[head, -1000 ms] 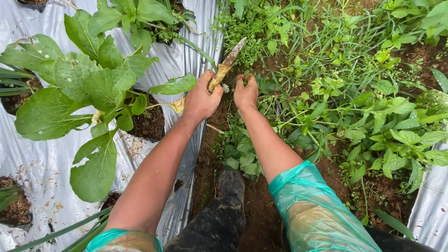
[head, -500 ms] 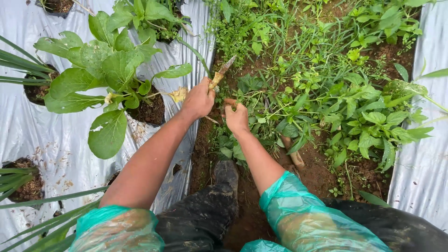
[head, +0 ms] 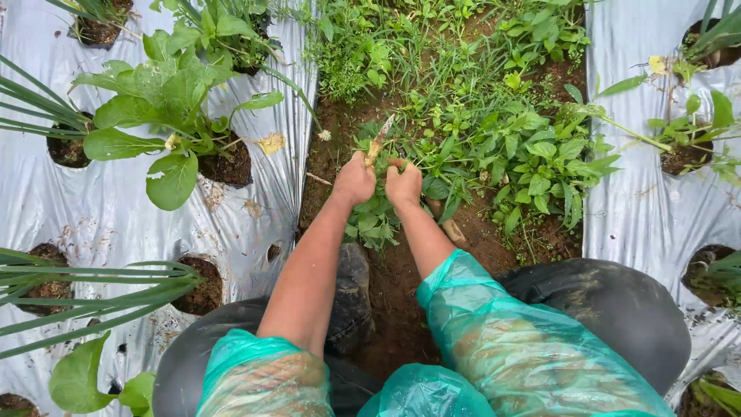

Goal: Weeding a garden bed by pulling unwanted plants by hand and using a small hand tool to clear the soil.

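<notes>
My fingertips are buried in the weeds [head: 471, 147], so the grip is partly hidden. Both arms reach forward: my left hand [head: 353, 179] clenches a muddy blade [head: 378, 140], my right hand [head: 404, 184] closes on weed stems along the soil strip's left edge.

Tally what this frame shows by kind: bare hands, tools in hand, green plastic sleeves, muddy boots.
Bare hands: 2, the left hand and the right hand
Muddy pointed hand tool, gripped by the left hand: 1
Translucent green plastic sleeves: 2
Mud-caked dark boot: 1
Total: 6
</notes>
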